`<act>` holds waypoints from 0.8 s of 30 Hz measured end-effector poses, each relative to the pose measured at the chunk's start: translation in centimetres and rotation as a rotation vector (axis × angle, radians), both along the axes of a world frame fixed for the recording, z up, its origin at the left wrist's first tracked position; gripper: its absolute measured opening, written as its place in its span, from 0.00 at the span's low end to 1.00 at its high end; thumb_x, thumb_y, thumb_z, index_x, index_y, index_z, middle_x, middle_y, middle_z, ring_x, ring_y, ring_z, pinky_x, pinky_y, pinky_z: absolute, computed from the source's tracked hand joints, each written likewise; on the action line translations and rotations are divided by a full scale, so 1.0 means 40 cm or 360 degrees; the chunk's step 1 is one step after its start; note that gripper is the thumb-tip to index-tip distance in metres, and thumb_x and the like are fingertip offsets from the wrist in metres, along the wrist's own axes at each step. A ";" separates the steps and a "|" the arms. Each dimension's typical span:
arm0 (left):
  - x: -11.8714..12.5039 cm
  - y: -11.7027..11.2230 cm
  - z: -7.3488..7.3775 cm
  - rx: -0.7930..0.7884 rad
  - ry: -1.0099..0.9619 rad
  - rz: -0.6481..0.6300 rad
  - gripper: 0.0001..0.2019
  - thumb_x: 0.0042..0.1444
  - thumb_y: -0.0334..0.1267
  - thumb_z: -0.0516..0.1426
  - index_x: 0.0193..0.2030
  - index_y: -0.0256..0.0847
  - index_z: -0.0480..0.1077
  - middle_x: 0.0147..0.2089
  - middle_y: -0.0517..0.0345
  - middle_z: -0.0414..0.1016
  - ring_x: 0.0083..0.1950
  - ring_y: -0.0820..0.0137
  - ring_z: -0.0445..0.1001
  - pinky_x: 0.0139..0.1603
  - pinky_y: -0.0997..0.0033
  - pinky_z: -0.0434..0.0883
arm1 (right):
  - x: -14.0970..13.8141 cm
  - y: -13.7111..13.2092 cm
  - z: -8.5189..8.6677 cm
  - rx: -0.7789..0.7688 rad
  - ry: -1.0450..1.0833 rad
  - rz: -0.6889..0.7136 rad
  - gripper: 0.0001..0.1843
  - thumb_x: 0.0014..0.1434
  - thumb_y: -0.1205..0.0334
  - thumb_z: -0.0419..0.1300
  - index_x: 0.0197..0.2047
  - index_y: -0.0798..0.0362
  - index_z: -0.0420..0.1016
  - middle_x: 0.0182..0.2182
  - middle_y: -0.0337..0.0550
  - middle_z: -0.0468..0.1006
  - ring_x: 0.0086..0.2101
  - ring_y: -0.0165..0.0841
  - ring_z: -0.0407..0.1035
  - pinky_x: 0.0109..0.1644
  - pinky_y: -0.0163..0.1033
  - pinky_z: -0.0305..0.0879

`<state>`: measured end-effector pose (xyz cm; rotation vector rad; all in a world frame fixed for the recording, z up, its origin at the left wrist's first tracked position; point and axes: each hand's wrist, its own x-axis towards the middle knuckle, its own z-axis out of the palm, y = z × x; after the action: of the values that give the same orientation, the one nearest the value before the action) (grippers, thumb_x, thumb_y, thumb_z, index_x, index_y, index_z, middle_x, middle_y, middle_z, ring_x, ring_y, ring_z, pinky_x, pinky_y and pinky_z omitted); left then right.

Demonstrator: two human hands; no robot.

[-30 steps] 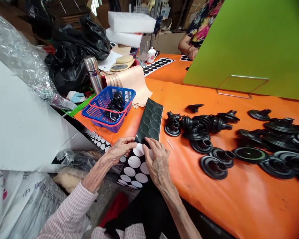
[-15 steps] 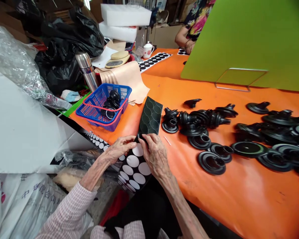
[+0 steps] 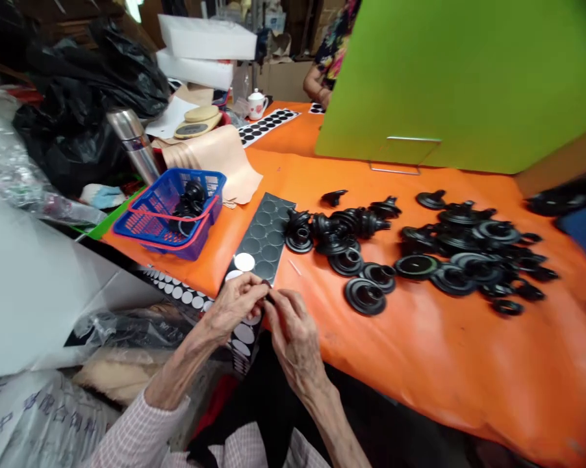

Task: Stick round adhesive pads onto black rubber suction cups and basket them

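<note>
Your left hand and right hand stand in a narrow pinch near the front edge of the counter, fingertips meeting on a small dark piece; its exact shape is too small to tell. Keep this pinch low and steady: a thin piece held this lightly can slip if finger pressure drops, and it could then fall past the front edge. Note the black-and-white dotted sheet directly under your hands, which appears to extend over that edge; a careless wrist or forearm movement could drag it off the counter. A white disc lies on the dark sheet just ahead of your fingers; a stray knuckle could knock it out of place. Keep your forearms clear of the black rubber fittings spread across the orange counter cover toward the right, since a wide sweep could scatter them. The blue basket of similar fittings sits toward the left edge and could tip if bumped, spilling its contents onto the counter or over the edge.
</note>
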<state>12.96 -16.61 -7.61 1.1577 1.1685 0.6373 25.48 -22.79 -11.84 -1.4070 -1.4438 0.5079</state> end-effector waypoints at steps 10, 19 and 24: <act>0.246 -0.048 0.002 0.0693 0.0435 -0.0048 0.15 0.56 0.41 0.56 0.49 0.42 0.71 0.50 0.50 0.71 0.32 0.71 0.70 0.41 0.66 0.69 | 0.190 -0.120 0.027 -0.0223 0.0870 -0.0941 0.17 0.57 0.45 0.60 0.33 0.51 0.67 0.24 0.36 0.73 0.26 0.31 0.69 0.34 0.37 0.69; 0.369 -0.012 -0.072 0.0443 -0.0078 -0.0280 0.09 0.55 0.36 0.58 0.43 0.41 0.68 0.39 0.54 0.74 0.43 0.66 0.72 0.48 0.64 0.68 | 0.293 -0.220 0.049 -0.0350 0.0588 -0.0887 0.14 0.55 0.48 0.61 0.34 0.51 0.71 0.26 0.37 0.71 0.27 0.30 0.67 0.31 0.36 0.67; 0.255 -0.015 -0.035 -0.0500 -0.0733 -0.0073 0.14 0.54 0.45 0.60 0.44 0.43 0.67 0.35 0.59 0.74 0.31 0.72 0.72 0.31 0.73 0.70 | 0.252 -0.188 0.053 -0.0306 0.0425 -0.0667 0.14 0.58 0.52 0.60 0.45 0.48 0.72 0.31 0.38 0.73 0.31 0.31 0.68 0.38 0.38 0.66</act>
<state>23.17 -17.23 -9.00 0.7189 0.8090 0.6183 35.55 -30.31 -9.72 -1.6699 -0.8735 0.5482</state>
